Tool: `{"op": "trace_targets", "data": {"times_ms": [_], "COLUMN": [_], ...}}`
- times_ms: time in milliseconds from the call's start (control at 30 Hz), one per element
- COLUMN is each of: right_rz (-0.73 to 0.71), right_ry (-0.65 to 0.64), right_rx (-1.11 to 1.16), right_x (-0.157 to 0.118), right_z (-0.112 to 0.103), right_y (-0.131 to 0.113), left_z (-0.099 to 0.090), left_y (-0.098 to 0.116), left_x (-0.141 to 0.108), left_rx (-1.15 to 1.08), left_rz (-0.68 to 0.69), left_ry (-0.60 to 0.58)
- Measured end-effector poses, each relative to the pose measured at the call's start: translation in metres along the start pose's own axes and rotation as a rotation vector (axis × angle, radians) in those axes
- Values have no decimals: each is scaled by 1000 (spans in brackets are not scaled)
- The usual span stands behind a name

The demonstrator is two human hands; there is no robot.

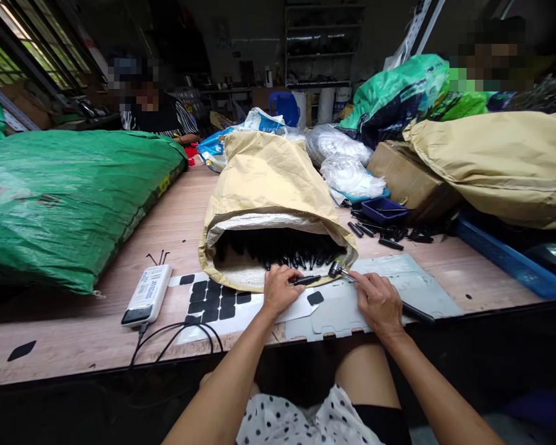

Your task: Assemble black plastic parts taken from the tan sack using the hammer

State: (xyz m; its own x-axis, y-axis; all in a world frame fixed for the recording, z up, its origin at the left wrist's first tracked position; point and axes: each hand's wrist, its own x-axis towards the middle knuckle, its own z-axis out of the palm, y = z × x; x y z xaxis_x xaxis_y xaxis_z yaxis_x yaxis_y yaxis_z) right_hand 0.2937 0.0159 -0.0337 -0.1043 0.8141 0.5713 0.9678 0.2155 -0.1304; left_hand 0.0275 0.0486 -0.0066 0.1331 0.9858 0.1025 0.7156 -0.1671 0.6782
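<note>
In front of the open sack, my left hand (pixel 280 287) is closed on a slim black handle-like piece (pixel 307 280), which points to the right. My right hand (pixel 379 303) grips a hammer (pixel 340 270) by its metal shaft; its head is near the sack's lower right lip and its black grip sticks out behind the hand. The tan woven sack (pixel 269 173) lies with its mouth toward me, and many similar black pieces (pixel 301 256) show inside. Below my hands are a grey board (pixel 352 309) and a white sheet with black rounded squares (pixel 213 300).
A green sack (pixel 65 198) fills the left side. A white power bank (pixel 148 295) with a black cable lies near the front edge. Loose black pieces (pixel 391 235), a purple tray (pixel 384 210), a cardboard box (pixel 410 173) and a blue basket (pixel 500 256) stand right. Two people sit beyond.
</note>
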Motion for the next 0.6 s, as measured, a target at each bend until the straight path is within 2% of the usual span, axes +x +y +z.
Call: {"op": "trace_targets", "data": {"times_ms": [233, 600], "right_rz": [5, 19], "right_ry": [-2, -11], "right_rx": [4, 8], "right_x": [1, 2], "right_z": [-1, -2], "right_y": [0, -2], "left_z": [-6, -6], "left_y": [-5, -7], "left_x": [-1, -1], "left_rx": [-126, -82], "left_rz": [40, 47], "left_ry": [25, -2]}}
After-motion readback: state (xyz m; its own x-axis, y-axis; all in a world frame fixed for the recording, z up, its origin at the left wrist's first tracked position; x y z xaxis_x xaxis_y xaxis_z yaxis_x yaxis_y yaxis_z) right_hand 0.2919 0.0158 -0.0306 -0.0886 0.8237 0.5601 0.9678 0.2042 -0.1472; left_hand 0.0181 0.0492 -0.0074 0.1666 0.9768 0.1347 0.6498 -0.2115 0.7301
